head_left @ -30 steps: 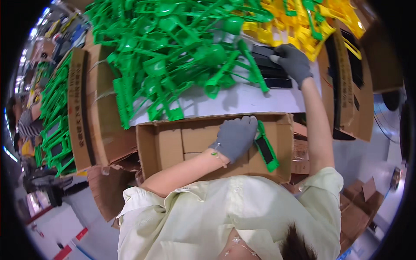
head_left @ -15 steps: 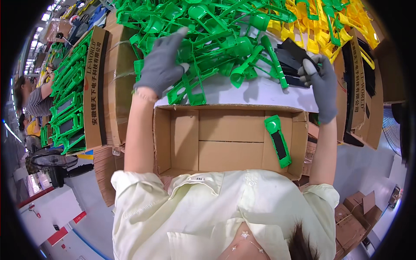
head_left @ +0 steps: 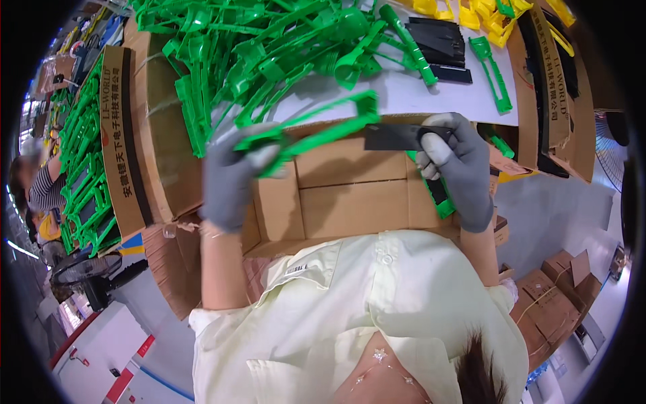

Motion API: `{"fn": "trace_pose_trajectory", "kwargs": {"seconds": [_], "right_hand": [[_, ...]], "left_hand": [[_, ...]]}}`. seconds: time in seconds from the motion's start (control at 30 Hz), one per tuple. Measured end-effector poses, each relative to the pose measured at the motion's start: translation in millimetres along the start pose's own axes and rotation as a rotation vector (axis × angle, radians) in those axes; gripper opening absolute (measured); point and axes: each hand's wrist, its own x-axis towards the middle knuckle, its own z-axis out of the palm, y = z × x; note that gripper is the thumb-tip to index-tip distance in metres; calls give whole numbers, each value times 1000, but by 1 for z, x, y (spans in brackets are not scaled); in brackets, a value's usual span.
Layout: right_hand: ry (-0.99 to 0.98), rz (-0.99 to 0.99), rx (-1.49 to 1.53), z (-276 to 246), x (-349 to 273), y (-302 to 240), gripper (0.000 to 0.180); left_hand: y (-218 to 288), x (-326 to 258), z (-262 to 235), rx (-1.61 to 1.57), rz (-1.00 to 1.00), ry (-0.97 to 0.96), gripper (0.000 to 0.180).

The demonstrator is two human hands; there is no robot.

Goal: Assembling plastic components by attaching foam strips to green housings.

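My left hand (head_left: 232, 172), in a grey glove, is closed on one end of a green plastic frame (head_left: 330, 135), slightly smeared by motion. The frame slants up to the right over the open cardboard box (head_left: 350, 202). Pinched in my gloved right hand (head_left: 457, 168) is a flat black strip (head_left: 397, 137), pointing left, its tip close to the frame's far end. Below my right hand, a green frame with a black insert (head_left: 439, 195) leans inside the box, partly hidden by the fingers.
Green frames (head_left: 269, 54) are heaped on the white table (head_left: 464, 101). Black strips (head_left: 437, 44) lie stacked beyond the box, with yellow parts (head_left: 498, 23) behind. At the left, a carton (head_left: 124, 148) holds filled green frames; another carton (head_left: 555, 101) stands right. A person (head_left: 47, 178) works far left.
My left hand has taken a green frame from the heap and drawn it back over the box. My right hand has brought a black strip from the stack toward it.
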Motion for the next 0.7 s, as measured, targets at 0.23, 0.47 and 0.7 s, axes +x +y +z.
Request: {"fn": "trace_pose_trajectory", "kwargs": {"seconds": [0.23,0.47,0.7], "right_hand": [[-109,-72,-348,17,0,16,15],[-36,-221,-527,16,-5,18,12],[-44,-260,-614,13,-6,23,15]], "left_hand": [[-29,-10,56,-685,-388,-289,33],[-27,-13,68,-708,-370,-332,31],[-22,-17,82,-652,-410,-291,32]]}}
